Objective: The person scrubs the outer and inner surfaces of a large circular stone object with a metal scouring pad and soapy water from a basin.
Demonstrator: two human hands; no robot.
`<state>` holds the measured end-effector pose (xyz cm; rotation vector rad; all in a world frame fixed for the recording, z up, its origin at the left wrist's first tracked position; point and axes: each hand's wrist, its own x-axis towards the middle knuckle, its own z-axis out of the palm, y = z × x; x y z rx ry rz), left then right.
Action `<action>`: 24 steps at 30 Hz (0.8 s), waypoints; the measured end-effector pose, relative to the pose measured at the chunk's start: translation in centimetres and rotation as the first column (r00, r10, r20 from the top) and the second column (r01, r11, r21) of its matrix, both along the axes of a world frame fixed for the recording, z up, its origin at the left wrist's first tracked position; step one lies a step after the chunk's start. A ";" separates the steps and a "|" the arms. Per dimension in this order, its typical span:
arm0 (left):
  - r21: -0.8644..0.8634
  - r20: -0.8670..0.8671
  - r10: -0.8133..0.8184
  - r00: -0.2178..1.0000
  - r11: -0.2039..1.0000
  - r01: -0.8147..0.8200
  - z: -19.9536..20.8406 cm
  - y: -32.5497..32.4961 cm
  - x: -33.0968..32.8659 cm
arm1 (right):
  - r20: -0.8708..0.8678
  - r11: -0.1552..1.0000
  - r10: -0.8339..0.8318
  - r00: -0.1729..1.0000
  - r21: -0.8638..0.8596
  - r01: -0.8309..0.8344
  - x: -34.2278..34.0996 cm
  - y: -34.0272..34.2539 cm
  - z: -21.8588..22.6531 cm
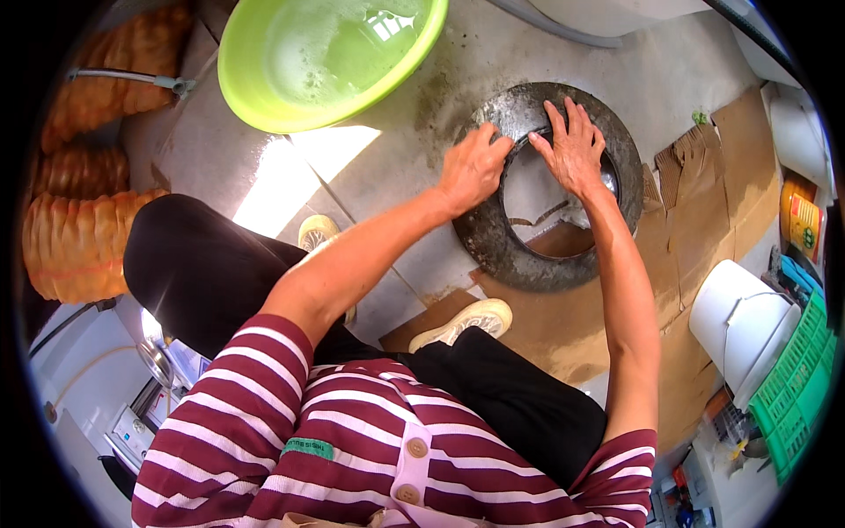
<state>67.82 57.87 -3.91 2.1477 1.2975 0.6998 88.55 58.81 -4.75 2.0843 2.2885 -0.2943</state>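
A wide, dark, grimy ring (620, 132) with a large round hole lies on the floor in front of me, its top wet and shiny in places. My left hand (475, 167) is on the ring's left side, fingers curled and pressed together near the inner rim; what they hold, if anything, is hidden. Across the hole's far right edge, my right hand (576, 150) rests with fingers spread over the ring. Through the hole, pale floor and a piece of brown cardboard show.
A lime-green basin (330, 114) of soapy water stands at the far left. Flattened cardboard (704, 211) covers the floor to the right. Beyond it are a white bucket (739, 321) and a green crate (797, 378). Filled orange mesh sacks (79, 242) are at the left. My shoes (466, 324) are close by.
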 end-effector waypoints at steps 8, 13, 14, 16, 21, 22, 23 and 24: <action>-0.012 -0.054 -0.002 0.999 1.000 0.001 -0.1 3.1 0.5 | -0.019 0.999 -0.016 1.000 -0.044 0.015 -0.5 0.4 -0.1; -0.041 -0.033 -0.012 0.999 0.999 0.011 -0.5 2.7 0.8 | -0.009 1.000 -0.004 1.000 0.003 0.004 0.1 0.0 -0.2; -0.024 -0.083 -0.006 0.997 1.000 0.004 -0.4 4.2 1.5 | -0.018 1.000 0.003 1.000 0.000 -0.003 -0.1 0.0 -0.2; -0.037 -0.166 0.023 0.986 0.999 -0.029 0.3 6.1 2.2 | -0.028 1.000 0.009 1.000 -0.004 -0.009 -0.6 0.5 -0.2; -0.104 0.072 0.013 0.997 0.995 -0.005 0.5 0.3 -0.2 | -0.012 1.000 -0.014 1.000 -0.018 0.014 0.2 0.2 -0.2; -0.130 0.105 0.038 0.994 0.991 -0.024 0.8 -0.9 -0.3 | -0.005 1.000 -0.018 1.000 -0.020 0.018 0.3 0.0 -0.2; -0.156 0.135 0.079 0.988 0.986 -0.057 0.9 -1.7 -0.5 | -0.013 1.000 -0.014 1.000 -0.016 0.014 0.2 0.0 -0.1; -0.071 0.126 0.074 0.989 0.995 -0.066 0.6 -1.4 -0.4 | -0.019 1.000 -0.011 1.000 -0.012 0.011 0.1 0.1 -0.1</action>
